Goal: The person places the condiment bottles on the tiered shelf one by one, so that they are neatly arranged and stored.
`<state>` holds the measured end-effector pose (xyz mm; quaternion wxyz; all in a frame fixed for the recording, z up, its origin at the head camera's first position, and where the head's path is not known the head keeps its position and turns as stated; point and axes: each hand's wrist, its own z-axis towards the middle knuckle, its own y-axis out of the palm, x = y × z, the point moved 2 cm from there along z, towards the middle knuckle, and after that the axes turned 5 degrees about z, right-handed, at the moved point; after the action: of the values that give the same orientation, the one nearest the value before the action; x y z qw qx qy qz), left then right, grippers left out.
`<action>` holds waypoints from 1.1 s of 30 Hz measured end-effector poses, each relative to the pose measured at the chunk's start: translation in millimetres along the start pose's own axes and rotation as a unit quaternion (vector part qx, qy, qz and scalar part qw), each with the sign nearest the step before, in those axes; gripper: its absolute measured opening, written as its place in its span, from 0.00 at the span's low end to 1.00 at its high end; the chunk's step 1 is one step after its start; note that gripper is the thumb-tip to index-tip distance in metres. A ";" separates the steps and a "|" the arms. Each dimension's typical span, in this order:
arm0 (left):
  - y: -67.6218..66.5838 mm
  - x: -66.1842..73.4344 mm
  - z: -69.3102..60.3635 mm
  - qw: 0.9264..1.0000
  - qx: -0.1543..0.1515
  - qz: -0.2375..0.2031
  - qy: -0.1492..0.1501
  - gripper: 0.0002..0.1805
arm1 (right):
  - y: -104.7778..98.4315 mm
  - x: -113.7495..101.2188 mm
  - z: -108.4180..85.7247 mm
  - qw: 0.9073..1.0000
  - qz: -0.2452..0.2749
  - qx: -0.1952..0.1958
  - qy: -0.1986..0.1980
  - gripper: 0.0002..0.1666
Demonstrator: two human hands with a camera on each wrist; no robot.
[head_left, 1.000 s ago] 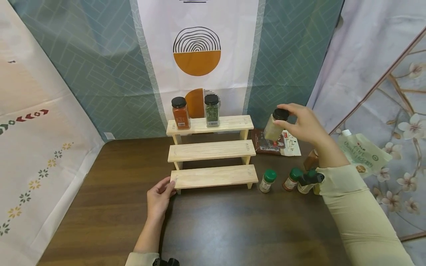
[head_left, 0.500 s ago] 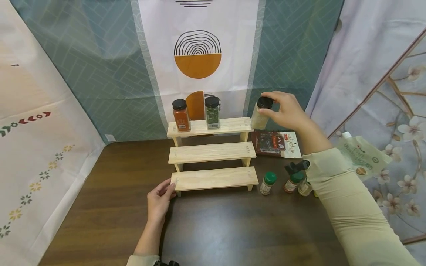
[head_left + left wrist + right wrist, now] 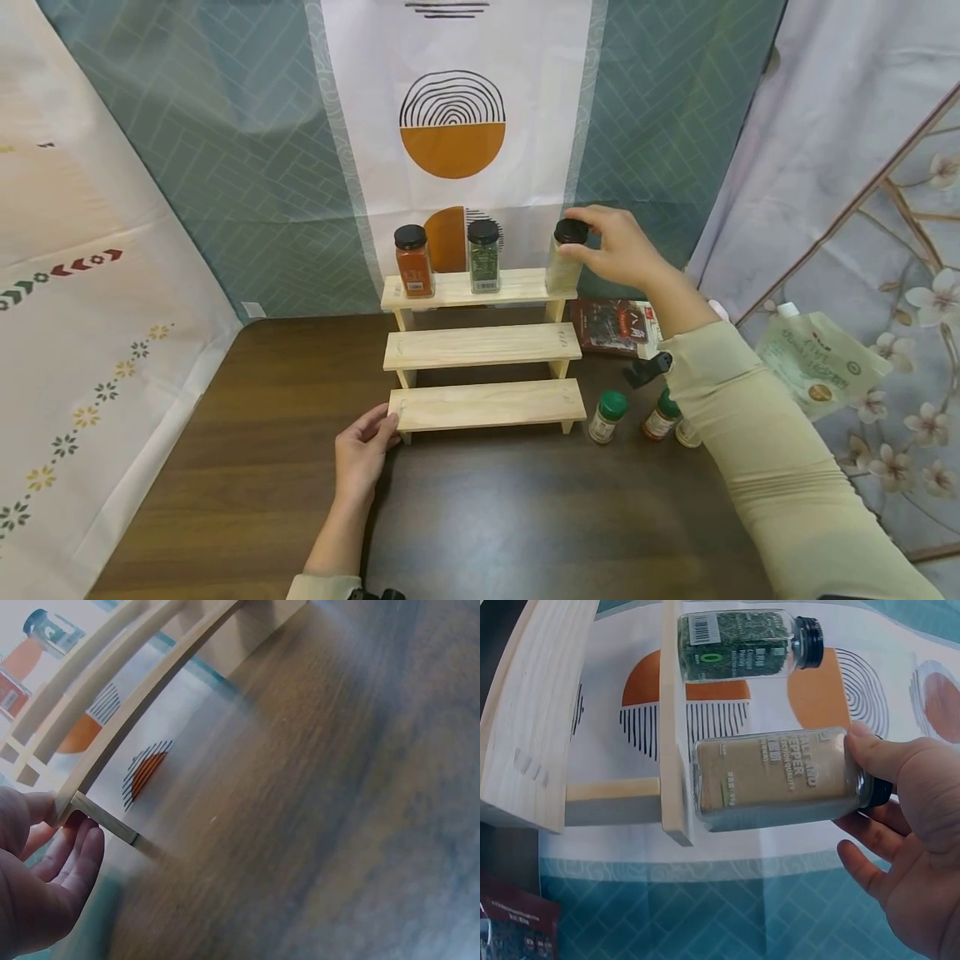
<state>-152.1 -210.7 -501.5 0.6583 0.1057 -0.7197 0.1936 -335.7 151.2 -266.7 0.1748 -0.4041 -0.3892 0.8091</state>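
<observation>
My right hand (image 3: 617,247) pinches the black lid of a glass spice jar (image 3: 780,780) filled with pale brown powder. The jar stands upright at the right end of the top shelf of a three-tier wooden rack (image 3: 483,346); its base is at or very close to the board. On the same shelf are a jar of orange-red spice (image 3: 415,268) at the left and a jar of green herbs (image 3: 483,262) in the middle. My left hand (image 3: 363,450) grips the left end of the lowest shelf, thumb on top, fingers beneath in the left wrist view.
Right of the rack lies a dark red packet (image 3: 611,327). Nearer stand a green-capped shaker (image 3: 607,417) and another green-capped shaker (image 3: 662,415), with one more partly behind the right sleeve. A pale green spouted pouch (image 3: 821,360) is at the far right.
My right hand has carried the powder jar leftward from above the packet to the right end of the top shelf, and the jar has gone from tilted to upright. My left hand stays put.
</observation>
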 end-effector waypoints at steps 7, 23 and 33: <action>1.4 2.7 -0.2 1.000 0.001 -0.001 0.002 0.20 | 8.1 0.6 14.5 1.000 0.013 -0.023 0.010 0.35; 1.5 0.6 0.3 1.000 -0.001 0.004 -0.003 0.18 | 18.3 2.8 19.2 0.999 0.046 -0.017 0.020 0.35; 0.9 -1.0 1.2 1.000 0.001 0.007 0.002 0.17 | 13.5 9.1 5.7 0.999 0.027 0.019 0.021 0.44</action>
<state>-153.5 -210.5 -502.7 0.6585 0.1004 -0.7188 0.1989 -345.3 145.2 -279.7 0.1690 -0.4282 -0.3587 0.8120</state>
